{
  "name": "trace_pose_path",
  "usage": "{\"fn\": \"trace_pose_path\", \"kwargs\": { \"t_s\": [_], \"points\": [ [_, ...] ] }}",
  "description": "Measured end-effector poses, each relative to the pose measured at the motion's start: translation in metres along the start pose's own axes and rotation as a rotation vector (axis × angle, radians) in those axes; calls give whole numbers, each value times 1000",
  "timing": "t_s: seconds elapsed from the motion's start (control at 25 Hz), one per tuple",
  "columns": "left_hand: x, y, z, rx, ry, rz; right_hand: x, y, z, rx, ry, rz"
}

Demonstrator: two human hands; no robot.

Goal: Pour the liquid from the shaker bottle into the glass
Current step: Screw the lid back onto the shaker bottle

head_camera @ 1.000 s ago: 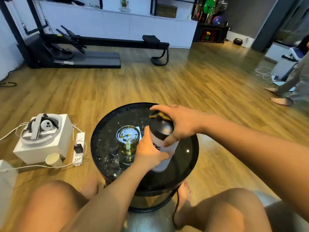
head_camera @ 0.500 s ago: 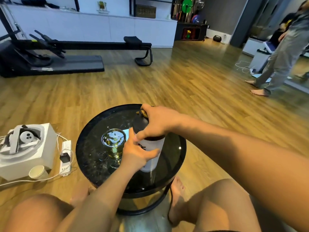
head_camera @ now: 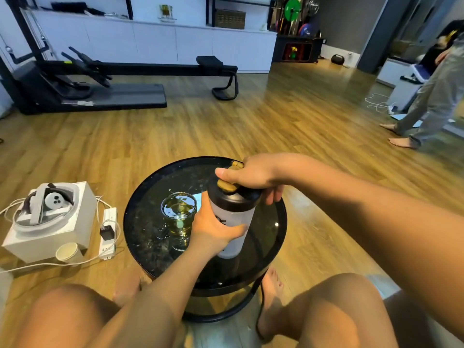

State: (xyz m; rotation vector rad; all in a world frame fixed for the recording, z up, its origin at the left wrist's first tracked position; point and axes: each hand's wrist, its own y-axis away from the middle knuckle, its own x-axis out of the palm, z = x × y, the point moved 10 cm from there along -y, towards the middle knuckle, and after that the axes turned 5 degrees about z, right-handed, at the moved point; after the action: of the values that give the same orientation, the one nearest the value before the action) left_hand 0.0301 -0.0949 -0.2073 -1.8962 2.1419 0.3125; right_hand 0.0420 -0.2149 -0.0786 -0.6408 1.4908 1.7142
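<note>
- left hand (head_camera: 213, 228) grips white shaker bottle with black lid (head_camera: 232, 222), upright on round black glass table (head_camera: 140, 222)
- right hand (head_camera: 253, 175) clasps the lid, thumb on gold flip cap (head_camera: 227, 187)
- clear glass of yellow liquid (head_camera: 178, 214) just beside bottle

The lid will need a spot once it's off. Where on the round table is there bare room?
Bare top lies left of the glass out to the table rim, and along the far rim behind it. The strip right of the shaker bottle is free too, below the right hand. The middle is crowded: glass, bottle and left hand close together.
</note>
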Motion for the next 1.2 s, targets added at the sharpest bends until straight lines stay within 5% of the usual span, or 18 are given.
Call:
{"fn": "trace_pose_path", "kwargs": {
  "t_s": [0.24, 0.44, 0.56, 0.76, 0.92, 1.08, 1.2],
  "points": [
    [0, 4, -6, -16, 33, 31, -6, 2, -3, -7, 119, -12],
    [4, 3, 3, -101, -18, 85, -6, 13, 46, -491, 238, -177],
    [7, 1, 13, -177, -44, 129, 0, 9, 53, -570, 167, -131],
    [6, -3, 10, -105, 9, 110, 11, 2, 70, -539, 345, -19],
    [8, -4, 12, -129, 7, 105, 12, 0, 67, -507, 431, -153],
    [10, -5, 10, -141, -42, 109, -9, -10, 47, -91, 487, -287],
    [12, -6, 13, -153, -39, 130, 2, -4, 63, -231, 536, -229]
  ]
}}
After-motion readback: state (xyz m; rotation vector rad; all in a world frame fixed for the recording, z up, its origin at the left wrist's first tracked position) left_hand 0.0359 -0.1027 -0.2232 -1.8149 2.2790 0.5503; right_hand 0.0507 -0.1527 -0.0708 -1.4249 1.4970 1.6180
